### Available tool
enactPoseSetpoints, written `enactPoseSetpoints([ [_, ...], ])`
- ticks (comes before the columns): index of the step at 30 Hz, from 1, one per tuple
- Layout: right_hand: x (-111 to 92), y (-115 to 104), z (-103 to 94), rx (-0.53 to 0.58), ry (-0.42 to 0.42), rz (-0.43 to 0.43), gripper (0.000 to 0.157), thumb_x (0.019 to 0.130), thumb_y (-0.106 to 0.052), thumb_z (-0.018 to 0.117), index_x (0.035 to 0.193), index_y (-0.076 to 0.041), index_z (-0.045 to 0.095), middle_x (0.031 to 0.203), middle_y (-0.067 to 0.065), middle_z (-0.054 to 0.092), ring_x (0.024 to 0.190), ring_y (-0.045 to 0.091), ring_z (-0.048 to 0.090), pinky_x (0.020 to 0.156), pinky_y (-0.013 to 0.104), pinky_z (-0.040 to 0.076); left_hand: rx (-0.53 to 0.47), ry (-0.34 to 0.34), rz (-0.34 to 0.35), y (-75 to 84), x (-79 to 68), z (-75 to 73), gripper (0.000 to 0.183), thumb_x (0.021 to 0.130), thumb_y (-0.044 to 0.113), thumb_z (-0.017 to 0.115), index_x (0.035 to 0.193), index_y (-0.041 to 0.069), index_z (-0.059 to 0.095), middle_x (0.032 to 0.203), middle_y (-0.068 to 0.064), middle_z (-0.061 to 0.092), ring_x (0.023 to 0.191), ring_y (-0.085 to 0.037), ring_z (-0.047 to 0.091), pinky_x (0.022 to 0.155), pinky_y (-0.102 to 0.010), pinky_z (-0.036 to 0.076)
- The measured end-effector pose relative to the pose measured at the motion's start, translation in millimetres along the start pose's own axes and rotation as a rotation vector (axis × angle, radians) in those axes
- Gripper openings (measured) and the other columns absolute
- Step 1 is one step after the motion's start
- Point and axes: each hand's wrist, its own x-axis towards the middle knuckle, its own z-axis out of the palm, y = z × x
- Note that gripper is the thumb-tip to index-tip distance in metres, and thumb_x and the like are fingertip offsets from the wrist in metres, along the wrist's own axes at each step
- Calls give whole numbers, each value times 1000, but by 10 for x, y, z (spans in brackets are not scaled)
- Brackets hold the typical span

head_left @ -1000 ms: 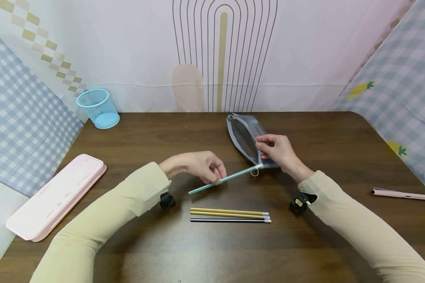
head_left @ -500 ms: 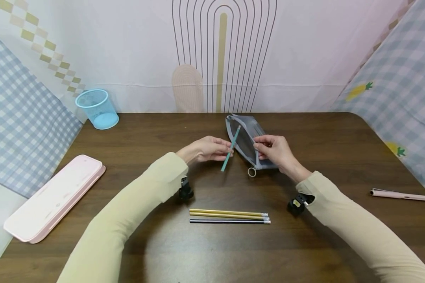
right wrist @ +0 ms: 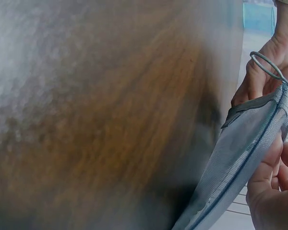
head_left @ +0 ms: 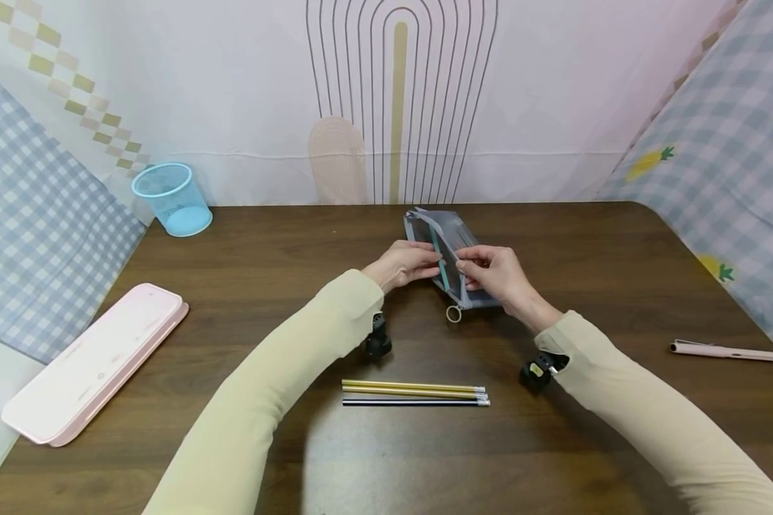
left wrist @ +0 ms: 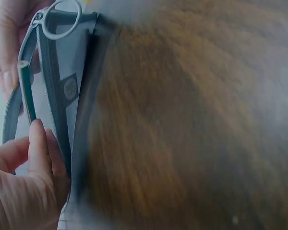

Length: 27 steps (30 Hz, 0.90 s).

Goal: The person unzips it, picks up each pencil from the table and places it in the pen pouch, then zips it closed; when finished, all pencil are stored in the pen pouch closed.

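A teal pencil (head_left: 442, 270) lies along the open mouth of a grey zippered pouch (head_left: 459, 232). My left hand (head_left: 404, 263) pinches the pencil, its fingers at the pouch's near rim. In the left wrist view, one end of the pencil (left wrist: 25, 86) points toward the zipper pull ring (left wrist: 62, 20). My right hand (head_left: 499, 275) pinches the pouch's right rim, holding the mouth apart. The pouch's mesh side (right wrist: 245, 139) fills much of the right wrist view, with the right fingers behind its edge.
Two gold pencils and a black pencil (head_left: 415, 403) lie in front of the hands. A pink case (head_left: 96, 361) sits at the left, a blue mesh cup (head_left: 174, 200) at the back left. At the right lies a pale pink pen (head_left: 726, 351).
My left hand has moved right and away from me, turning the teal pencil from slanting over the table to lying in the pouch's mouth. The right hand keeps its hold on the rim.
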Motion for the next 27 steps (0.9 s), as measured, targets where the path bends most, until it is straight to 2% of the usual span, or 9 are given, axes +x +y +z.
enactPoseSetpoints([
  [2,-1,2,4,0,-4,-2,30,93,-6,56,120,7,58,87,9,61,61,3,58,58,18,55,-7,12,7,-13,11,36,49,91,-6,52,139,-3,41,133,-23,50,110,-23,58,97,-31,48],
  [5,-13,-3,2,-2,-5,-6,30,93,-5,56,120,8,58,91,16,62,61,2,58,58,18,54,-17,21,15,-33,28,84,51,91,-8,51,140,-4,37,137,-24,45,121,-29,51,100,-33,45],
  [8,-23,-8,2,5,-7,-5,31,93,-5,57,120,9,57,91,16,62,61,1,58,57,17,54,-35,24,26,-45,37,116,53,91,-9,50,141,-5,34,138,-24,43,122,-32,50,99,-34,46],
  [12,-16,-3,5,9,-4,-4,30,93,-5,57,120,10,57,86,10,61,60,1,58,57,17,54,-45,21,51,-47,0,107,52,91,-11,50,140,-6,35,136,-25,46,121,-32,51,99,-35,46],
  [16,-5,-3,5,-5,9,-6,29,93,-5,57,119,8,58,90,17,62,60,2,57,57,17,54,-11,-31,67,-37,-103,36,46,92,-8,50,137,-6,40,133,-26,49,118,-29,54,100,-35,45],
  [18,-4,-2,2,-8,11,-8,30,93,-5,57,119,9,58,92,20,62,60,2,57,56,17,54,21,-94,54,-33,-188,-17,43,93,-6,49,136,-6,43,133,-27,48,110,-26,59,101,-35,44],
  [20,-3,3,-4,-11,10,-11,30,93,-5,57,120,9,58,94,21,62,61,2,57,57,17,54,87,-194,25,-43,-296,-86,40,94,-5,49,134,-6,45,133,-27,48,99,-21,62,102,-35,43],
  [24,4,17,-21,-5,13,-12,30,92,-4,57,120,9,58,91,18,62,60,2,57,56,17,53,312,-474,-54,-109,-546,-263,38,94,-5,48,131,-7,45,130,-25,51,89,-13,63,100,-36,45],
  [27,7,24,-32,1,21,-7,30,92,-3,57,119,9,58,90,16,62,60,2,57,56,17,54,490,-643,-115,-202,-700,-388,37,92,-5,52,128,-8,48,115,-18,62,90,-12,64,95,-34,49],
])
